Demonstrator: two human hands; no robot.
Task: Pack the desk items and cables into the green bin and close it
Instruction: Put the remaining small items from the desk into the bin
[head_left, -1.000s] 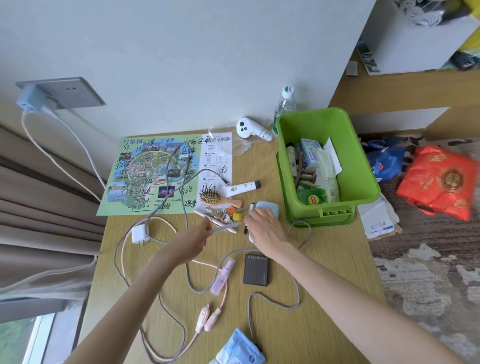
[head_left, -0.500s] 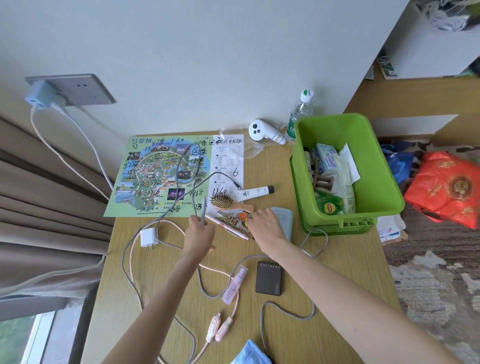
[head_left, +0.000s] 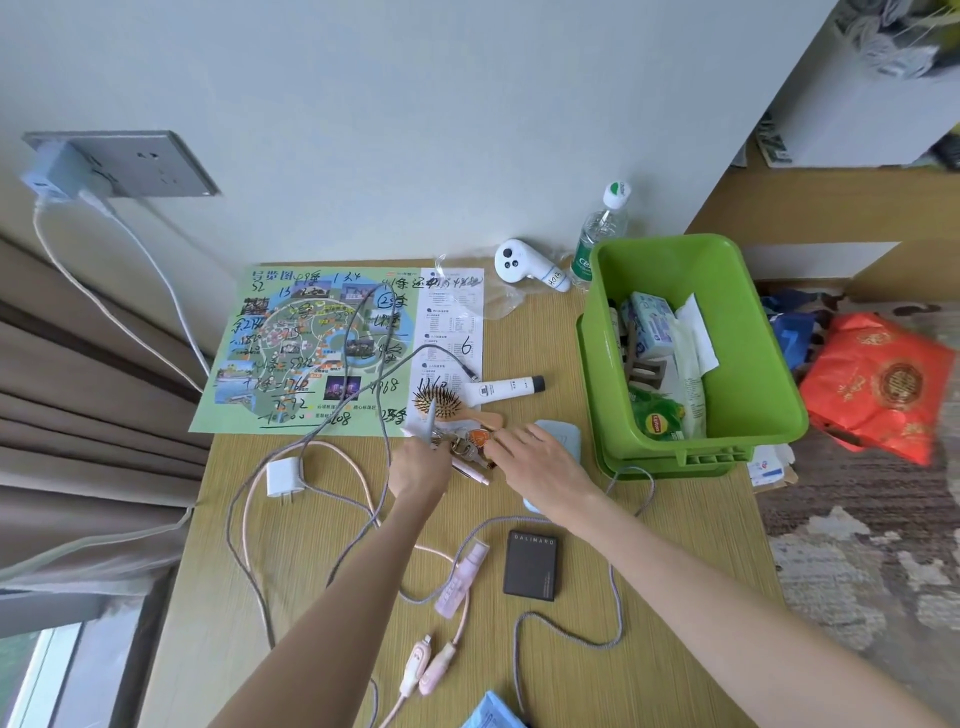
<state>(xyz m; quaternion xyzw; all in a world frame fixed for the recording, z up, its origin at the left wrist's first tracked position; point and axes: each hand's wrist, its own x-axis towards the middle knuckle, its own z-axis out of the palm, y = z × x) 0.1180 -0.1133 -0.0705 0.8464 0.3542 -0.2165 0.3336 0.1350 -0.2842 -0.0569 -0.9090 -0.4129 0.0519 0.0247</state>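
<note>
My left hand (head_left: 418, 467) pinches a slim pale pen (head_left: 431, 415), tip up, over the hairbrush (head_left: 441, 404). My right hand (head_left: 540, 462) grasps nothing, its fingers straight with the tips at the key bunch (head_left: 470, 444). The green bin (head_left: 670, 244) is open and part-filled on the right side of the desk (head_left: 675, 545). Grey cable (head_left: 615, 587) and pink cable (head_left: 439, 667) lie loose on the desk.

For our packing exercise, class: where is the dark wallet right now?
Head view: the dark wallet lies on the desk, just right of the pink bottle.
</note>
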